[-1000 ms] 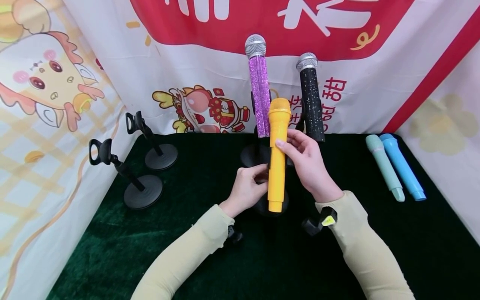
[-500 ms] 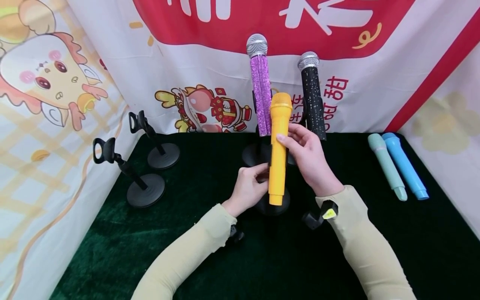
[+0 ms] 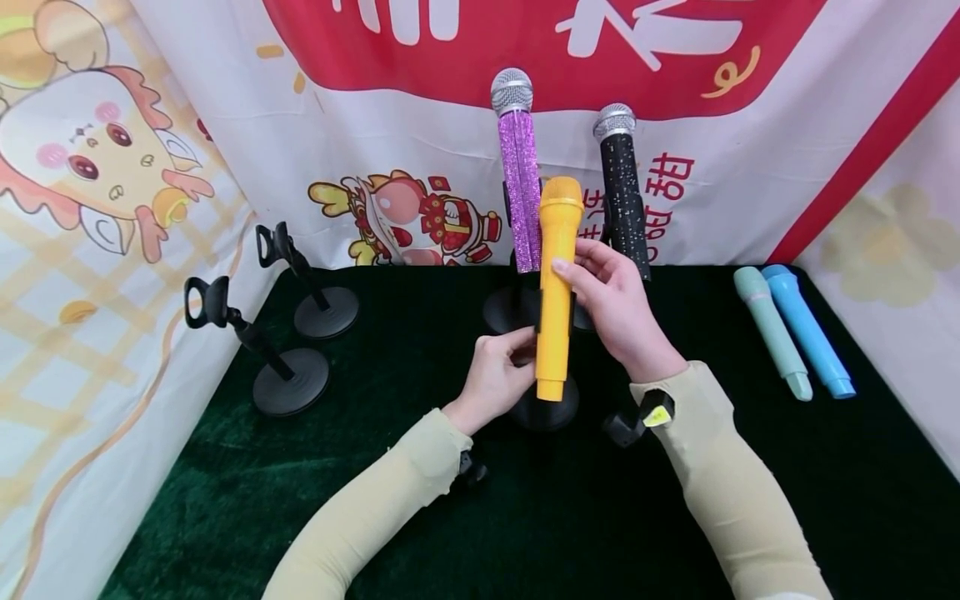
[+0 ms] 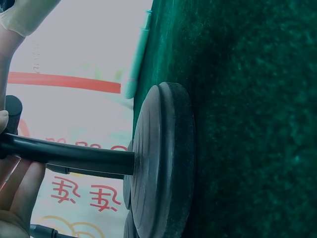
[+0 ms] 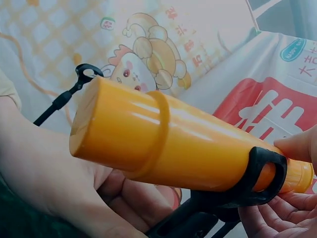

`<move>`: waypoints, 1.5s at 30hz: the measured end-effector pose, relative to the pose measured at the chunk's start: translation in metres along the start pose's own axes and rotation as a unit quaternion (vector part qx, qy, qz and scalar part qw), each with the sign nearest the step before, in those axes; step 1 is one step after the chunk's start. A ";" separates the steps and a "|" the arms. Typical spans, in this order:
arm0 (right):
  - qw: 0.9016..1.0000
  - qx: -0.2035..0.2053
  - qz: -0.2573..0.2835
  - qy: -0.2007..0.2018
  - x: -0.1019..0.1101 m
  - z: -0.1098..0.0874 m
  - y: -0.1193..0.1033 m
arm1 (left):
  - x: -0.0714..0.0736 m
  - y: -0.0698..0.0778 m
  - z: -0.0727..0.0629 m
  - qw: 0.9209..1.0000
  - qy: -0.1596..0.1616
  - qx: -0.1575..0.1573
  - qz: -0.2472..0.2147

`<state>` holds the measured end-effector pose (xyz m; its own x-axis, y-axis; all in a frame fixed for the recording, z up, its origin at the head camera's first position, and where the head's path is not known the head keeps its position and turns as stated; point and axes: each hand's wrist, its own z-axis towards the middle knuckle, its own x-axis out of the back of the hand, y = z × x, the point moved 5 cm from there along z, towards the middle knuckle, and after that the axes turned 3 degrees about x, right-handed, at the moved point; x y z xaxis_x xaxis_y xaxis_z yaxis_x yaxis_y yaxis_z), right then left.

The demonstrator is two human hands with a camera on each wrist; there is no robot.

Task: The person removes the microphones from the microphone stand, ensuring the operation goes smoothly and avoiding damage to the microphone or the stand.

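My right hand [image 3: 618, 312] pinches a yellow microphone [image 3: 555, 333] by its upper body, thumb in front and fingers behind. The microphone's head points up and its tail hangs low. In the right wrist view, a black clip [image 5: 223, 198] wraps around the microphone's barrel. Below it my left hand [image 3: 491, 379] grips the upper part of the microphone stand, mostly hidden behind the microphone in the head view. From the left wrist view, the stand's pole [image 4: 74, 153] runs to a round base [image 4: 163, 163] resting on the green cloth.
Behind stand a purple glitter microphone [image 3: 519, 192] and a black speckled microphone [image 3: 624, 196], both on stands. Two bare stands, a nearer stand [image 3: 288, 382] and a farther stand [image 3: 326, 312], are at left. A mint microphone [image 3: 774, 337] and a blue microphone [image 3: 812, 333] lie at right.
The yellow microphone has slid upward, its head and tail both higher than before. My right hand has risen slightly with it, while my left hand keeps its place on the stand.
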<state>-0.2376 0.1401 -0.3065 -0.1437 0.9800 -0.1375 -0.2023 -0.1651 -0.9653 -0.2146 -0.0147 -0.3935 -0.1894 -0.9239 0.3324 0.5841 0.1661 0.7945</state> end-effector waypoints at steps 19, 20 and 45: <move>0.999 0.004 0.044 0.013 0.001 0.012 -0.004 | -0.001 0.001 -0.001 1.000 0.002 -0.007 -0.003; 0.999 0.004 0.046 0.013 0.001 0.013 -0.004 | -0.001 0.001 -0.001 1.000 0.002 -0.008 -0.003; 0.998 0.013 0.057 0.032 0.002 0.028 -0.010 | 0.000 0.002 -0.001 1.000 -0.004 -0.011 -0.016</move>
<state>-0.2631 0.1408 -0.2912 -0.1047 0.9597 -0.2607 -0.2129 -0.2777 -0.9368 -0.2125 -0.0142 -0.3923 -0.2144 -0.9256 0.3120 0.5949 0.1296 0.7933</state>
